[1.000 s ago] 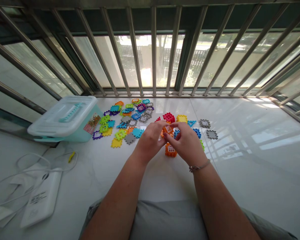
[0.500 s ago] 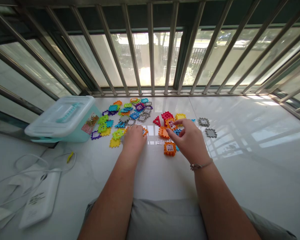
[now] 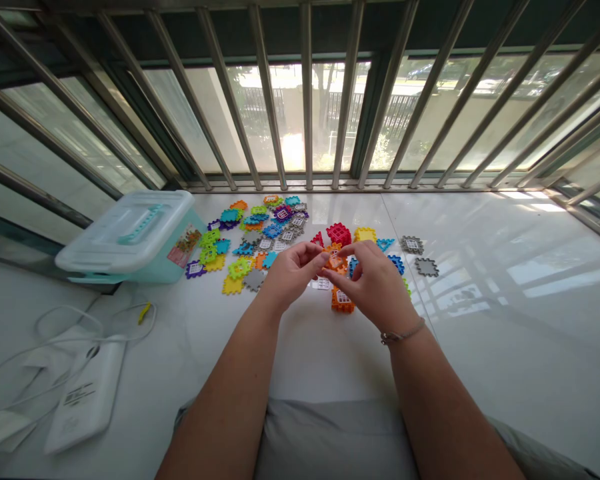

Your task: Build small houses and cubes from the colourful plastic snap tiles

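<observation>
Left hand (image 3: 294,270) and right hand (image 3: 373,287) together — fingertips on orange piece (image 3: 335,260), held in air between them, just above orange cube (image 3: 342,301). Red and yellow pieces (image 3: 339,234) near; many colored pieces (image 3: 260,240) lie on white tile floor (image 3: 480,333) — beside mint box (image 3: 130,230).

You note an orange block (image 3: 342,301) with white window grids, a red lattice tile (image 3: 339,234), and grey notched tiles (image 3: 427,267). Lime (image 3: 239,268), yellow (image 3: 233,285), and purple tiles (image 3: 195,269) lie scattered. Your mint box (image 3: 180,252) has a white lid (image 3: 125,227).
</observation>
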Demonstrator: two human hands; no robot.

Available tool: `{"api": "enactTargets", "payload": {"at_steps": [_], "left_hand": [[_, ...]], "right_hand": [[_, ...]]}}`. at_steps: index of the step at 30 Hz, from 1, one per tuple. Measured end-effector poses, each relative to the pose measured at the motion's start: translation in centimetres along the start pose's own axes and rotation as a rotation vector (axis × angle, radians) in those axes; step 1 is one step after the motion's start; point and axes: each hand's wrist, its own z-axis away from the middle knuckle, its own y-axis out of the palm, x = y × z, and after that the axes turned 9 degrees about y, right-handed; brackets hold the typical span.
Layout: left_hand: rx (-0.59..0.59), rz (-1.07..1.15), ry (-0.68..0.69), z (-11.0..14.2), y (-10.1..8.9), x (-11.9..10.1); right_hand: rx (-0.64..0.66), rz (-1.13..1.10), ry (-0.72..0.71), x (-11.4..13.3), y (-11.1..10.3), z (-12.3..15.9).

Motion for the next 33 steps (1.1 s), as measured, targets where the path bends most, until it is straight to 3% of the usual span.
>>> {"api": "enactTargets", "payload": {"at_steps": [6,11,15,21,28,33], "left_hand": [[-0.108,-0.079,-0.063,-0.2,-0.2,0.5],[-0.033,-0.063,-0.045,-0.2,-0.3,1.0],[0.016,-0.067,-0.053,-0.1,-0.2,1.0],[-0.023,-0.096,-0.007,-0.3,-0.4,1.1],[-0.153,-0.459,0.034,-0.3,-1.3,0.7],[-0.168,-0.743,0.069,-0.1,-1.5,0.6]], "right_hand": [[0.096,0.095,-0.024,-0.1,0.1,0.1],[0.142,0.086,-0.116,-0.3,0.4,0.2],[0.176,0.118,-0.112,-0.5,0.6,0.2],[0.227,0.146,-0.088,-1.5,-0.3,0.0],[0.520,0.238,0.027,-2.8,-1.5,0.0],[0.548,0.284,0.038,-2.3,-1.2,0.2]]}}
